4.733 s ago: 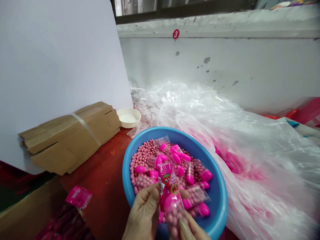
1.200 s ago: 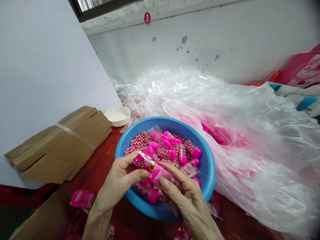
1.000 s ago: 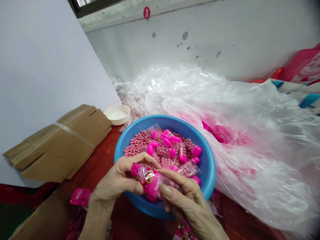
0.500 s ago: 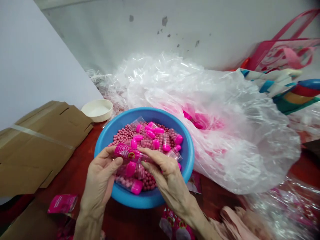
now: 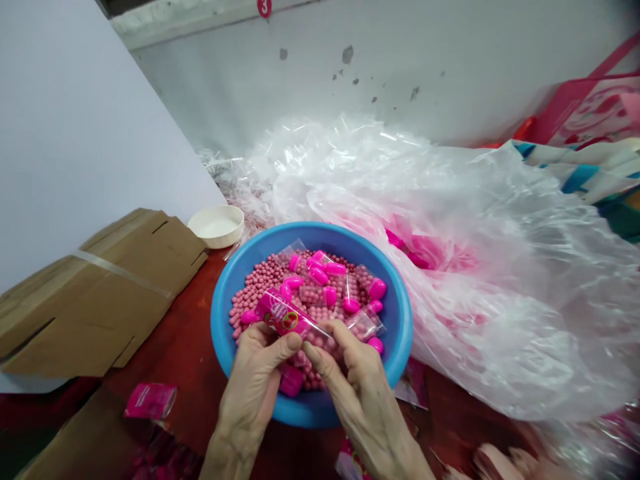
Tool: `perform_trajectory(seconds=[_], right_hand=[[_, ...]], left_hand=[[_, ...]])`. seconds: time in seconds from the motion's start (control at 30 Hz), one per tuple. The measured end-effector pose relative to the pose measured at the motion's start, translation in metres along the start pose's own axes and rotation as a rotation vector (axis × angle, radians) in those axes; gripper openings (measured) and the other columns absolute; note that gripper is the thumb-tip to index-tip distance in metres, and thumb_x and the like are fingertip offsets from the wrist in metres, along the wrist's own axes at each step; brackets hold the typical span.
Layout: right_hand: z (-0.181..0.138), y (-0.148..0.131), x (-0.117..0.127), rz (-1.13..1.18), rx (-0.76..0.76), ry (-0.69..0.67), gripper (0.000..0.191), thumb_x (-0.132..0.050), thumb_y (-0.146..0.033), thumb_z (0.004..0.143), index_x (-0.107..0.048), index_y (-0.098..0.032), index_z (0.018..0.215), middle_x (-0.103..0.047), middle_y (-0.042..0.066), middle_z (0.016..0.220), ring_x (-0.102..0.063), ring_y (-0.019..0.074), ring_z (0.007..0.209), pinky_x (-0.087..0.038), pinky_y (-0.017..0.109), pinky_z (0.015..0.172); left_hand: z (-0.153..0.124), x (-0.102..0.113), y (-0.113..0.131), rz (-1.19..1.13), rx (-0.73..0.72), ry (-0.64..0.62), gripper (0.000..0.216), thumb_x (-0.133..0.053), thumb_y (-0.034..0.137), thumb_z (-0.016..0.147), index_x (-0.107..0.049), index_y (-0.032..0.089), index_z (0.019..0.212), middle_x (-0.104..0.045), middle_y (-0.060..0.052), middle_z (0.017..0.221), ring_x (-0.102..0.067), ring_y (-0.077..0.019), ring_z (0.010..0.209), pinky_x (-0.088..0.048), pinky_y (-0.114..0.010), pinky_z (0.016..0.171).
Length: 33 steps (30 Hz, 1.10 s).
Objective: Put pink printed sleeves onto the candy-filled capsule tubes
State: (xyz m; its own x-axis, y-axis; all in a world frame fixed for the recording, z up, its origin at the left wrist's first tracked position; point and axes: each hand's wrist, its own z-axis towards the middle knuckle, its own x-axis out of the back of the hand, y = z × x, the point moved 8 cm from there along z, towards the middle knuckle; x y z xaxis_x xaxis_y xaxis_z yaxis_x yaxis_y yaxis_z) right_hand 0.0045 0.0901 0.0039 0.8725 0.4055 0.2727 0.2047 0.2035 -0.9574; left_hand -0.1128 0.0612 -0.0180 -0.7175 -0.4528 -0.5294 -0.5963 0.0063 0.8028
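Both hands meet over a blue basin (image 5: 220, 280). Between them is a clear tube with a pink printed label (image 5: 284, 313), slanting down to the right. My left hand (image 5: 260, 373) grips its labelled part between thumb and fingers. My right hand (image 5: 355, 373) pinches the clear end, which its fingers partly cover. Under the hands the basin holds many small pink balls (image 5: 257, 280) and several clear tubes with bright pink caps (image 5: 330, 297), some with balls inside. The basin's near contents are partly hidden by my hands.
Flattened cardboard (image 5: 110, 287) lies at the left, near a white shallow dish (image 5: 217, 225). A large clear plastic bag (image 5: 450, 320) with pink items inside spreads to the right. A pink printed packet (image 5: 150, 400) lies on the red table (image 5: 185, 353) at lower left.
My hands have turned the tube to a steeper slant and come closer together, lower over the basin. The camera view has shifted a little, moving the scene rightward.
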Motion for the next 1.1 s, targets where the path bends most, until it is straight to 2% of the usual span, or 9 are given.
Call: perform_trajectory(seconds=[0.1, 0.23, 0.33, 0.43, 0.53, 0.63, 0.77, 0.87, 1.1], right_hand=[[-0.004, 0.006, -0.002, 0.093, -0.067, 0.025, 0.018, -0.054, -0.038, 0.090, -0.059, -0.021, 0.088, -0.043, -0.006, 0.057, -0.031, 0.0091, 0.044, -0.021, 0.022, 0.038], [-0.007, 0.017, -0.018, 0.455, -0.226, 0.003, 0.026, -0.055, -0.047, 0.087, -0.052, -0.022, 0.082, -0.038, -0.008, 0.054, -0.026, 0.0071, 0.040, -0.022, 0.021, 0.036], [-0.009, 0.015, -0.028, 0.544, -0.246, -0.058, 0.029, -0.051, -0.050, 0.090, -0.048, -0.022, 0.080, -0.033, -0.011, 0.051, -0.025, 0.0059, 0.038, -0.021, 0.020, 0.037], [-0.017, 0.017, -0.032, 0.411, -0.212, -0.091, 0.032, -0.045, -0.051, 0.092, -0.053, -0.021, 0.086, -0.045, -0.007, 0.052, -0.038, 0.0081, 0.041, -0.033, 0.021, 0.042], [-0.029, 0.022, -0.019, 0.083, -0.111, 0.148, 0.042, -0.042, -0.056, 0.091, -0.059, -0.019, 0.106, -0.066, 0.006, 0.078, -0.060, 0.0186, 0.069, -0.050, 0.031, 0.066], [-0.038, 0.020, -0.018, -0.089, -0.001, 0.250, 0.043, -0.035, -0.049, 0.096, -0.057, -0.019, 0.118, -0.069, 0.012, 0.094, -0.063, 0.0232, 0.084, -0.050, 0.036, 0.078], [-0.032, 0.019, -0.017, -0.048, 0.002, 0.184, 0.036, -0.042, -0.045, 0.095, -0.061, -0.021, 0.114, -0.066, 0.008, 0.080, -0.062, 0.0218, 0.074, -0.052, 0.033, 0.070], [-0.019, 0.016, -0.012, 0.022, -0.032, 0.101, 0.029, -0.050, -0.041, 0.092, -0.063, -0.021, 0.107, -0.065, 0.005, 0.075, -0.061, 0.0200, 0.070, -0.050, 0.028, 0.058], [-0.002, -0.004, -0.021, -0.137, 0.121, -0.079, 0.025, -0.039, -0.027, 0.096, -0.059, -0.015, 0.102, -0.068, 0.008, 0.076, -0.062, 0.0178, 0.058, -0.048, 0.027, 0.053]], left_hand=[[-0.002, -0.005, -0.001, -0.017, 0.004, -0.017, 0.017, -0.083, 0.012, 0.058, -0.075, 0.017, 0.073, -0.071, 0.002, 0.061, -0.063, -0.0109, 0.061, -0.051, -0.021, 0.066], [-0.002, -0.005, -0.003, -0.031, 0.015, -0.030, 0.014, -0.082, 0.009, 0.059, -0.074, 0.015, 0.069, -0.070, 0.001, 0.062, -0.060, -0.0093, 0.056, -0.048, -0.019, 0.058], [-0.001, -0.003, -0.004, -0.063, 0.005, -0.024, 0.012, -0.082, 0.015, 0.062, -0.074, 0.015, 0.071, -0.069, 0.001, 0.060, -0.055, -0.0082, 0.051, -0.044, -0.018, 0.051], [-0.001, -0.004, -0.007, -0.108, -0.002, -0.017, 0.011, -0.080, 0.023, 0.067, -0.073, 0.016, 0.072, -0.063, 0.003, 0.053, -0.049, -0.0079, 0.042, -0.038, -0.018, 0.041], [-0.002, -0.005, -0.012, -0.146, 0.007, -0.004, 0.013, -0.079, 0.027, 0.069, -0.073, 0.017, 0.074, -0.063, 0.003, 0.052, -0.048, -0.0078, 0.041, -0.036, -0.018, 0.038], [-0.004, -0.006, -0.017, -0.156, 0.030, -0.008, 0.016, -0.081, 0.027, 0.066, -0.073, 0.017, 0.076, -0.063, 0.003, 0.051, -0.051, -0.0079, 0.043, -0.038, -0.016, 0.040], [-0.008, -0.005, -0.018, -0.148, 0.061, -0.025, 0.012, -0.079, 0.027, 0.069, -0.072, 0.017, 0.071, -0.062, 0.003, 0.049, -0.048, -0.0062, 0.037, -0.033, -0.015, 0.033], [-0.007, -0.005, -0.015, -0.161, 0.055, -0.034, 0.012, -0.080, 0.026, 0.068, -0.073, 0.018, 0.072, -0.064, 0.003, 0.052, -0.053, -0.0078, 0.041, -0.038, -0.016, 0.037], [-0.002, -0.002, -0.012, -0.194, 0.001, -0.041, 0.016, -0.078, 0.034, 0.069, -0.075, 0.020, 0.076, -0.072, -0.001, 0.066, -0.068, -0.0176, 0.068, -0.054, -0.029, 0.072]])
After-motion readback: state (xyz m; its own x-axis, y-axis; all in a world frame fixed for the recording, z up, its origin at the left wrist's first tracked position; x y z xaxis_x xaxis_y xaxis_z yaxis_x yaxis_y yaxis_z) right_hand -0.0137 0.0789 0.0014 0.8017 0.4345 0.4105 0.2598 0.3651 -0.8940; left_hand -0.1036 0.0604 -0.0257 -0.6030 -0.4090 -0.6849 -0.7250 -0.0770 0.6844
